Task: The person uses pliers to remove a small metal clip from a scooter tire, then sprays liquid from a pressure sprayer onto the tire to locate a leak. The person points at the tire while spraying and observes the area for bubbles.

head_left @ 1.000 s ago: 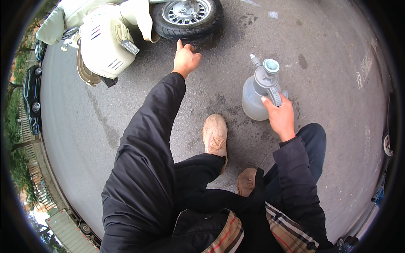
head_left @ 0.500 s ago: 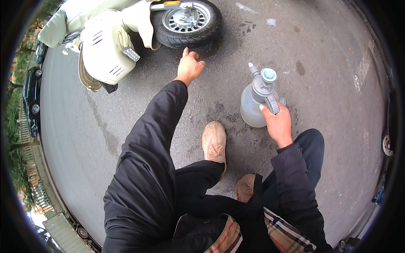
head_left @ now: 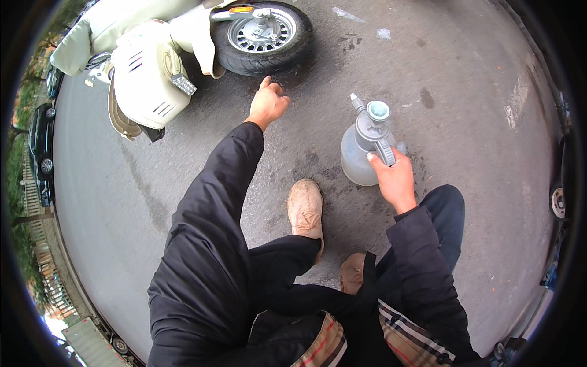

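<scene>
My left hand (head_left: 268, 104) reaches out just short of the front wheel (head_left: 263, 37) of a cream scooter (head_left: 150, 73). Its index finger is stretched toward the tyre, the other fingers are partly bent, and nothing shows in it. Whether the fingertip touches the tyre is hard to tell. My right hand (head_left: 397, 180) is wrapped round the grey handle of a pump sprayer (head_left: 359, 160) with a translucent body. The sprayer is upright, with its nozzle tilted up and away from me to the left. My palm hides part of the handle.
Dark wet marks (head_left: 312, 160) stain the asphalt between my shoe (head_left: 305, 208) and the sprayer. Small clear plastic scraps (head_left: 383, 33) lie beyond the sprayer. A dark car (head_left: 41, 153) stands at the far left, and parked vehicles line the right edge.
The whole view has shifted slightly, so the scene sits a little farther left. Both hands keep nearly the same pose, and the right still grips the sprayer.
</scene>
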Demonstrator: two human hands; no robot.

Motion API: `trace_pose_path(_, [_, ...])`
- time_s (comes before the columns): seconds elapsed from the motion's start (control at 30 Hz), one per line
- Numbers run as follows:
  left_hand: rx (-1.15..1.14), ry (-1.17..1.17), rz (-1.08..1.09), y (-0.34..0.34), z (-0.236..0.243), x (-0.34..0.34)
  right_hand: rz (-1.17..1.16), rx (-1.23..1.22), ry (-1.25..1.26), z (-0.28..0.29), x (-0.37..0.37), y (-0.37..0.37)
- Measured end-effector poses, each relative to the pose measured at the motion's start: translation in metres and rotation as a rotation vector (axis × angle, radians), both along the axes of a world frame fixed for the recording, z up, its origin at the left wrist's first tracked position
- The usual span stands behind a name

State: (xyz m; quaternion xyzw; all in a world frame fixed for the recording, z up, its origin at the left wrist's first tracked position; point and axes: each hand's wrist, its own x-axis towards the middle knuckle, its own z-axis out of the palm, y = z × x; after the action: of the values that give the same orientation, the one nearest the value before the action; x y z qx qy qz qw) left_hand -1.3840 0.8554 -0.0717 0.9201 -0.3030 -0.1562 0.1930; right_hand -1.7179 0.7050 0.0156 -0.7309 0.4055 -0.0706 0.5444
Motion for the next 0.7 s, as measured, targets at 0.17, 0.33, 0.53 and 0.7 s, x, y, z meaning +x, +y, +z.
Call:
trace_pose_path(0.17, [-0.015, -0.057, 0.089, 0.001, 0.0, 0.004, 0.008, 0.004, 0.029, 0.003, 0.001, 0.001])
trace_pose_path(0.33, [-0.061, -0.037, 0.115, -0.001, -0.001, 0.004, 0.004, -0.003, 0.014, 0.006, 0.001, 0.002])
trace_pose_path(0.53, [-0.022, -0.042, 0.132, 0.006, -0.003, 0.015, 0.011, -0.003, -0.002, 0.005, 0.0, 0.003])
trace_pose_path(0.7, [-0.033, -0.084, 0.141, 0.027, 0.003, 0.048, 0.019, 0.021, 0.01, 0.006, 0.0, 0.003])
